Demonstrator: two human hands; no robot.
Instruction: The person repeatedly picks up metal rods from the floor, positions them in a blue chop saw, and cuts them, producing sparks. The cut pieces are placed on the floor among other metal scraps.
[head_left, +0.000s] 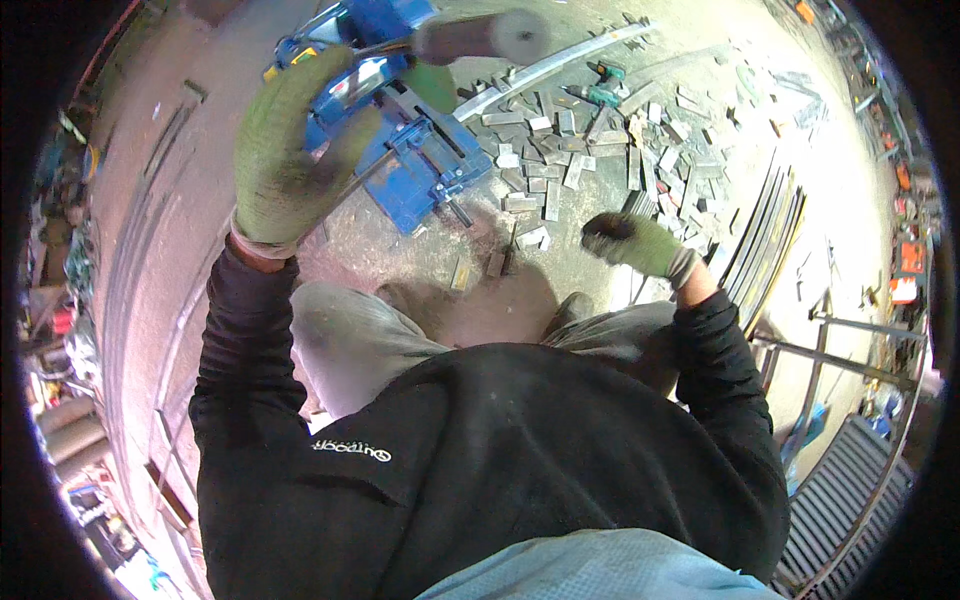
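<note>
My left hand [290, 150], in a green glove, is raised at the blue cut-off saw [405, 205]. Its thumb and fingers stand apart, with blue saw parts showing between them. A dark cylindrical handle [480, 38] juts out to the right of the hand. Beside the saw head is a green patch [432, 87] that I cannot make out. A metal bar [368, 178] runs from the saw's clamp toward my wrist. My right hand [635, 245], in a green glove with darkened fingertips, is curled above the floor near cut metal pieces [575, 165]; anything inside is hidden.
A green drill [600, 88] lies beyond the pieces, near a long metal profile [560, 70]. Long dark bars [765, 240] lie to the right. A metal frame [850, 350] and a slatted grey panel [850, 500] stand at lower right. Clutter lines the left edge.
</note>
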